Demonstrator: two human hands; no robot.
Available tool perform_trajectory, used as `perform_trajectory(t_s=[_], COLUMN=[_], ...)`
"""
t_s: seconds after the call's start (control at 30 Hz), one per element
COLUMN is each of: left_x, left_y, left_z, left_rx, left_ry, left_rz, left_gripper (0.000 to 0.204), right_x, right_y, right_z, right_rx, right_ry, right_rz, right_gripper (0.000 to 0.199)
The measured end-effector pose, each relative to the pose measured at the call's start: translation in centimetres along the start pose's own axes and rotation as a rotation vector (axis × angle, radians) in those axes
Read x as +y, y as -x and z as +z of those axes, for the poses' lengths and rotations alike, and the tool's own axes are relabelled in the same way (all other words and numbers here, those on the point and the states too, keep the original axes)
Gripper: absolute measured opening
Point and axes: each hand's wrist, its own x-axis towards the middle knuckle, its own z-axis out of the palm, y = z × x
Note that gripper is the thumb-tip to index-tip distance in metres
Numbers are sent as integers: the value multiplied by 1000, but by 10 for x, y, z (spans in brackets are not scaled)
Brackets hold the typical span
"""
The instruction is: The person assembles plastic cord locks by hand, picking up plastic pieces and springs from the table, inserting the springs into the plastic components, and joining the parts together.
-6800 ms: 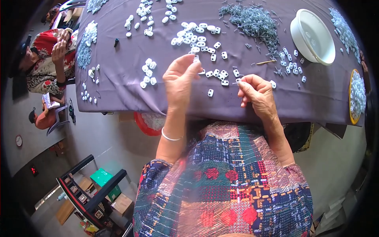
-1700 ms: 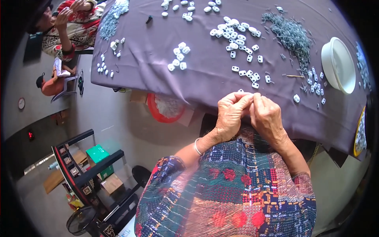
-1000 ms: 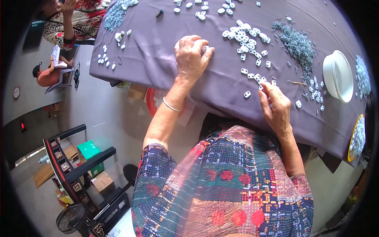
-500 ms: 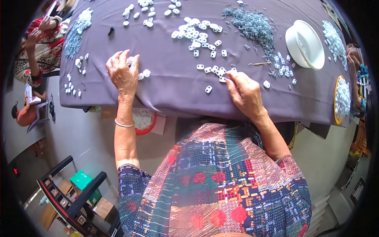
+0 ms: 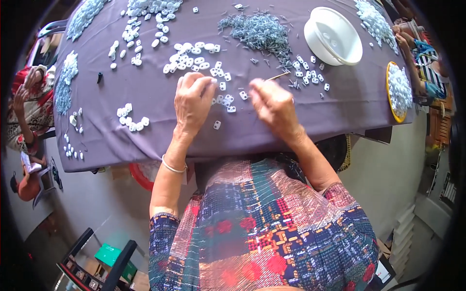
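Left hand (image 5: 193, 102) now back beside right hand (image 5: 273, 103), both curled over small white clips (image 5: 224, 99).

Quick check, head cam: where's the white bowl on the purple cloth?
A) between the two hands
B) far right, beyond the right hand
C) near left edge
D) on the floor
B: the white bowl sits at the cloth's far right, past the right hand and right of the grey pile; the left hand is nowhere near it.

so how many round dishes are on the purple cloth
2: a white round plastic bowl at the far right, and a yellow-rimmed round tray heaped with white pieces near the cloth's right edge. No others show.
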Motion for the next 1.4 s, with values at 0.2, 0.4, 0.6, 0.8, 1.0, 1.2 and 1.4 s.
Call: perform_trajectory(t_s=[0.2,0.4,0.6,0.8,1.0,1.2,1.4], left_x=[-2,-4,-3,-8,-10,-13,-14], left_y=[4,7,9,9,11,12,13], left_z=[3,1,-2,3,4,4,-2], left_rx=[87,128,183,470,480,435,422], left_ry=[54,317,434,260,157,76,120], left_rz=[-14,-132,-308,-269,-420,-385,-413], left_gripper=[11,12,15,16,15,21,19], right_x=[43,39,32,42,36,34,40], right_y=[-52,-43,-30,-31,-41,-31,-28], right_z=[-5,11,-7,-14,15,3,-10], right_rx=[61,-100,-46,-31,-167,-201,-87], right_ry=[403,366,-11,151,318,222,170], right_rz=[47,-55,-53,-13,-60,-136,-122], right_gripper=[11,13,15,11,6,18,16])
